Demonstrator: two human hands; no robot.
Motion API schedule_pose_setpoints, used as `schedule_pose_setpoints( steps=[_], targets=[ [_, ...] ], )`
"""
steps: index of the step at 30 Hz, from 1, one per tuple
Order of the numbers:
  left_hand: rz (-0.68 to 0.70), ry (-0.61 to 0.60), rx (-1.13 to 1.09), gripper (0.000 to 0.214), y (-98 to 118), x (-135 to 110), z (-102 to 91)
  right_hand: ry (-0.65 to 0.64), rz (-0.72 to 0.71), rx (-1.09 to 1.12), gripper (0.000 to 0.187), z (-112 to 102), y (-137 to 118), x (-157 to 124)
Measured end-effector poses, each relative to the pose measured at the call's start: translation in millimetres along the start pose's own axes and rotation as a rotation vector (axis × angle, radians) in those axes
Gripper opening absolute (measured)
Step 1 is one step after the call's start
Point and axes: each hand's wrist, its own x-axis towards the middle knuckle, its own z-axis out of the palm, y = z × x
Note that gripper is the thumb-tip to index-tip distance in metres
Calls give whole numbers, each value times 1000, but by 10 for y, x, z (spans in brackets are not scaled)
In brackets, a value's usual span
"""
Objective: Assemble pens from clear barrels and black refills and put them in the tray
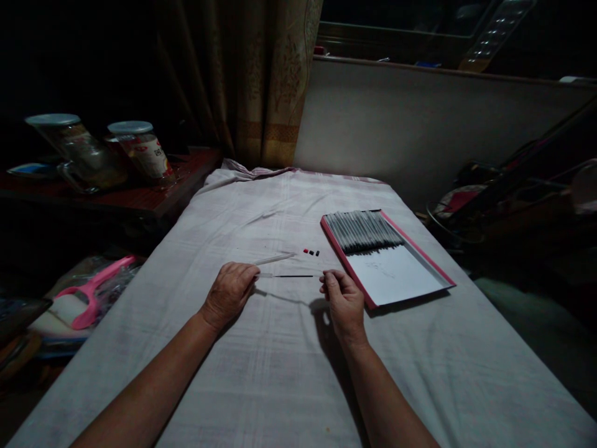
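My left hand [229, 291] pinches a clear pen barrel [265, 275] above the cloth. From the barrel's right end runs a thin pen refill [293, 276] with dark ink. My right hand [344, 303] pinches the refill's far end between thumb and fingers. Whether the refill's left end sits inside the barrel is too small to tell. Just beyond my left hand lies another clear tube [277, 258]. Small red and black pieces [311, 252] rest past the refill. To the right of them, a shallow red-edged box [347, 266] holds a row of clear pens with black tips [364, 230].
A pale checked cloth [261, 373] covers the surface. On a dark red side table [186, 168] at left stand a lidded jar [147, 155] and a glass pitcher [88, 155]. A pink-handled object [93, 292] lies low at left. Curtain [261, 81] and wall [373, 118] close the far side.
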Motion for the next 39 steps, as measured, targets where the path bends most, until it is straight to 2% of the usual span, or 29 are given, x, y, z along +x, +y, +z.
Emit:
schedule_pose_setpoints(
  steps=[8, 20, 22, 24, 27, 29, 30, 34, 37, 39],
  targets=[
    [25, -3, 67, 18, 60, -37, 12, -10, -6, -38, 32, 10, -6, -2],
    [20, 3, 35, 15, 121, -32, -7, -42, -26, -76, 30, 14, 23, -16],
    [23, 10, 9, 14, 169, -23, -6, -92, -17, -109, 30, 53, 55, -59],
    [9, 4, -28, 14, 238, -10, 4, -214, -43, -163, 29, 104, 89, -120],
    [-30, 7, -108, 16, 345, 5, 40, -491, -170, -294, 30, 165, 109, -155],
    [-71, 28, -166, 18, 387, 4, 74, -576, -239, -425, 40, 173, 98, -64],
    [-98, 38, -190, 18, 396, 1, 93, -557, -260, -507, 44, 167, 88, 23],
    [-219, 74, -257, 19, 375, -22, 151, -305, -340, -923, 40, 141, 71, 505],
    [-286, 103, -296, 21, 355, -31, 161, -289, -302, -1188, 33, 167, 103, 773],
    [-320, 117, -318, 22, 355, -33, 151, -311, -281, -1260, 25, 192, 140, 860]
  ],
)
